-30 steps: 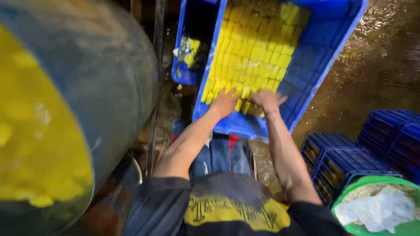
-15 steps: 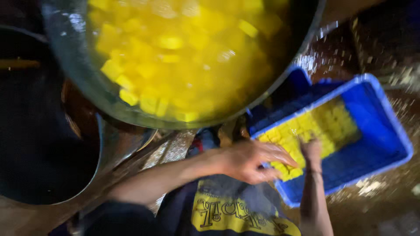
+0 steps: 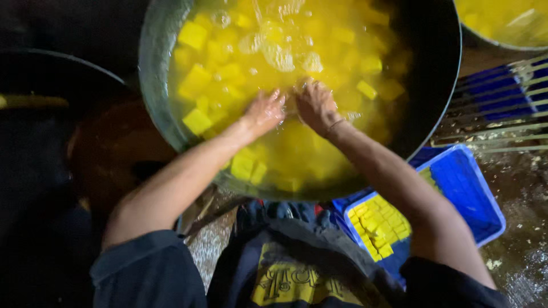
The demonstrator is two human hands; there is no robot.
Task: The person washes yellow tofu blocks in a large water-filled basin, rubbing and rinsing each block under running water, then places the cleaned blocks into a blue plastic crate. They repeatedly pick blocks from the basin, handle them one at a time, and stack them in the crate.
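Head view: both hands are dipped side by side into a large round pot (image 3: 154, 114) of yellow liquid with yellow cubes (image 3: 197, 121). Left hand (image 3: 264, 111) and right hand (image 3: 315, 105) are spread flat, nothing gripped. A blue crate (image 3: 468, 194) with more cubes is seen lower right, on the wet floor (image 3: 519, 256).

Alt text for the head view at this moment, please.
Both hands, left hand and right hand, reach side by side into a large pot of yellow liquid full of yellow cubes. Below right, a blue crate on the wet floor holds more cubes.
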